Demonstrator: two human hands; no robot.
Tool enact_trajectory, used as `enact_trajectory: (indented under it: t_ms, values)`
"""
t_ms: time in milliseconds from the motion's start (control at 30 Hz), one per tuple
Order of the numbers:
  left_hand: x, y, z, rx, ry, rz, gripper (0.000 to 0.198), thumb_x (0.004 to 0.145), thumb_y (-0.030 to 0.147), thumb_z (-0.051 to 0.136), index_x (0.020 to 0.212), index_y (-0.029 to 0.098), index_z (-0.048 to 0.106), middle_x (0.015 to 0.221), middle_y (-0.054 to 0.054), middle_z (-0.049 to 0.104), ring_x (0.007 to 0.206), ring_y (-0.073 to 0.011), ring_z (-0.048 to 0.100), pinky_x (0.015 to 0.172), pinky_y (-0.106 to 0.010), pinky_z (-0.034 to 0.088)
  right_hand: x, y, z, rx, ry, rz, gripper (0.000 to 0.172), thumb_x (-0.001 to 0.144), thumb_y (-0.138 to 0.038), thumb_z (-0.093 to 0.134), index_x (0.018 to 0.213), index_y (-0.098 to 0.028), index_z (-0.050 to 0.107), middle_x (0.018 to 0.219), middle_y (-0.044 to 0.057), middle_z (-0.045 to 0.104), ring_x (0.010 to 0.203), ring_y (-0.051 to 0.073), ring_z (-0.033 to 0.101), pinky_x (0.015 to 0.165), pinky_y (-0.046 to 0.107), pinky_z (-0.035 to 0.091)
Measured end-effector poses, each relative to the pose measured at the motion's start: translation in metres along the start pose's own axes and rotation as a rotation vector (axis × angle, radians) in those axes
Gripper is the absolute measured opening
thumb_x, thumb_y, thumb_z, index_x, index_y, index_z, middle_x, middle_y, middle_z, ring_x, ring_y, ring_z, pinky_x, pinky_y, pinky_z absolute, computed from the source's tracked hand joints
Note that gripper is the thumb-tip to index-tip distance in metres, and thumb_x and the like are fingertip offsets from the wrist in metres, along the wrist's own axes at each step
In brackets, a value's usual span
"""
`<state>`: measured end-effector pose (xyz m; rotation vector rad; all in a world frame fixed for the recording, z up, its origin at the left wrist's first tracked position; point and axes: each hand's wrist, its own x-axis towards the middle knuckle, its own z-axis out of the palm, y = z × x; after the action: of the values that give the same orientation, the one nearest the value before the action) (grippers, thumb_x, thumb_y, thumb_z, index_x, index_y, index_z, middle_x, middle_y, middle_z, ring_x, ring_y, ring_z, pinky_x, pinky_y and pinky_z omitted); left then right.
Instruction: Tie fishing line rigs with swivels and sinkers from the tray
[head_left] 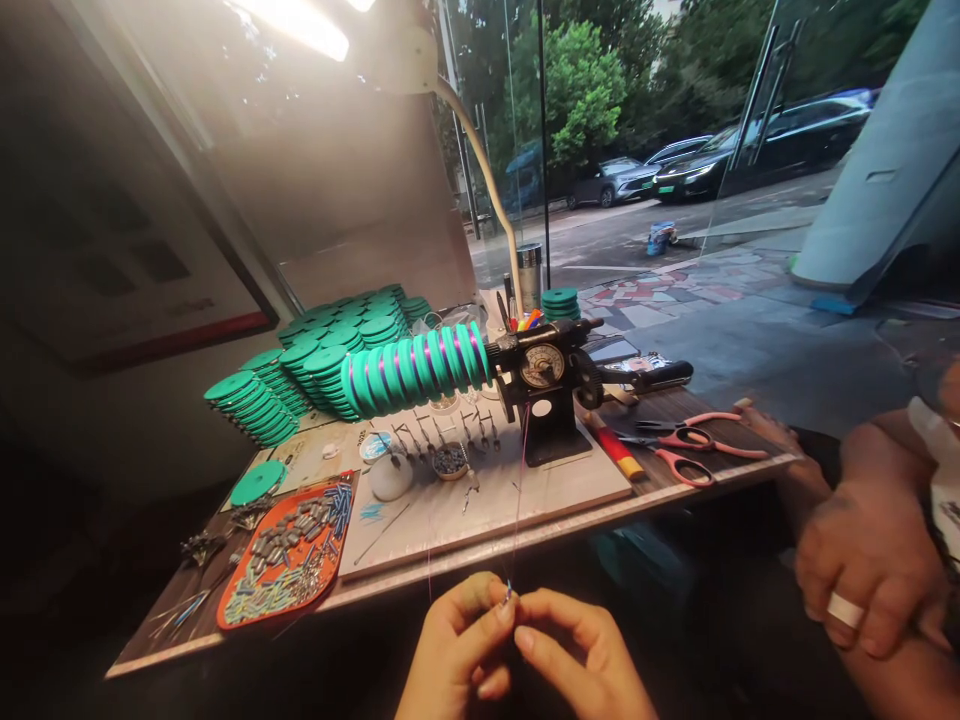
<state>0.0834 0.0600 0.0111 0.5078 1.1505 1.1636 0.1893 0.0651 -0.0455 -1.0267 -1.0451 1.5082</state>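
Observation:
My left hand (461, 645) pinches a thin purple fishing line (517, 510) and a tiny bluish, shiny piece (509, 592) on it, just in front of the table edge. Against it, my right hand (581, 650) has its fingers curled in, index fingertip meeting the left fingertips; what it grips is too small to make out. From my hands the line rises to a black hand-cranked winder (544, 370) with a round dial. A row of teal foam spools (416, 370), wound with purple line, sits on the winder's shaft.
An orange tray (225, 600) of small sinkers and tubes lies at left. Stacked teal spools (255, 405) stand behind. Metal fittings, a white ball (391, 477) and a small dish (450, 461) are on the board. Scissors (686, 465) lie right; another person's hand (874, 565) is beyond.

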Motion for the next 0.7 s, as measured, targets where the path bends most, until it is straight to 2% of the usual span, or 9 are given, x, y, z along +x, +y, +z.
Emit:
enact_trajectory:
  t_ms: [100, 200, 300, 400, 467, 600, 700]
  values:
    - [0.0, 0.0, 0.0, 0.012, -0.007, 0.004, 0.032, 0.051, 0.031, 0.082, 0.062, 0.011, 0.059, 0.052, 0.004, 0.045, 0.037, 0.0023, 0.025, 0.033, -0.01, 0.014, 0.003, -0.001, 0.002, 0.079, -0.064, 0.016, 0.038, 0.065, -0.054, 0.065, 0.071, -0.017, 0.068, 0.071, 0.006, 0.066, 0.068, 0.02, 0.06, 0.066, 0.028, 0.046]
    - [0.0, 0.001, 0.0, 0.02, -0.024, 0.011, 0.031, 0.052, 0.031, 0.081, 0.061, 0.012, 0.058, 0.05, 0.005, 0.043, 0.036, 0.0023, 0.025, 0.033, -0.01, 0.014, 0.007, -0.004, 0.001, 0.084, -0.126, 0.034, 0.032, 0.068, -0.047, 0.064, 0.061, -0.015, 0.064, 0.055, 0.001, 0.057, 0.055, 0.014, 0.052, 0.056, 0.024, 0.041]
    - [0.0, 0.002, 0.0, 0.036, -0.017, 0.016, 0.032, 0.051, 0.032, 0.081, 0.059, 0.012, 0.058, 0.049, 0.006, 0.043, 0.034, 0.003, 0.023, 0.033, -0.011, 0.015, 0.009, -0.005, 0.0, 0.051, -0.098, 0.003, 0.029, 0.068, -0.042, 0.063, 0.058, -0.015, 0.061, 0.054, -0.001, 0.054, 0.054, 0.012, 0.047, 0.055, 0.021, 0.037]
    - [0.0, 0.004, 0.0, 0.028, 0.015, 0.016, 0.031, 0.048, 0.03, 0.082, 0.059, 0.013, 0.059, 0.051, 0.006, 0.045, 0.034, 0.0026, 0.023, 0.033, -0.011, 0.015, 0.011, -0.003, -0.003, -0.035, -0.128, -0.059, 0.031, 0.071, -0.042, 0.057, 0.055, -0.016, 0.056, 0.051, -0.001, 0.051, 0.051, 0.012, 0.045, 0.052, 0.022, 0.035]
    - [-0.001, 0.005, 0.0, -0.003, 0.011, 0.008, 0.028, 0.048, 0.028, 0.081, 0.06, 0.013, 0.061, 0.051, 0.006, 0.045, 0.036, 0.0013, 0.025, 0.033, -0.011, 0.016, 0.015, -0.007, -0.008, -0.17, -0.105, -0.187, 0.03, 0.075, -0.037, 0.053, 0.054, -0.016, 0.053, 0.051, -0.002, 0.049, 0.05, 0.011, 0.044, 0.051, 0.022, 0.033]
    - [0.001, 0.008, -0.002, -0.004, -0.03, -0.004, 0.023, 0.051, 0.028, 0.075, 0.06, 0.012, 0.062, 0.051, 0.006, 0.041, 0.041, -0.0019, 0.024, 0.034, -0.013, 0.017, 0.034, -0.032, -0.022, -0.537, 0.016, -0.647, 0.022, 0.08, -0.021, 0.048, 0.059, -0.016, 0.053, 0.056, -0.001, 0.049, 0.053, 0.011, 0.046, 0.051, 0.021, 0.032]
    - [0.005, 0.008, -0.005, 0.135, -0.045, 0.004, 0.025, 0.059, 0.037, 0.07, 0.061, 0.013, 0.061, 0.043, 0.008, 0.032, 0.039, -0.0034, 0.019, 0.034, -0.015, 0.017, 0.047, -0.049, -0.027, -0.681, -0.036, -0.847, 0.021, 0.082, -0.014, 0.047, 0.062, -0.016, 0.053, 0.057, -0.001, 0.049, 0.055, 0.011, 0.046, 0.052, 0.022, 0.032]
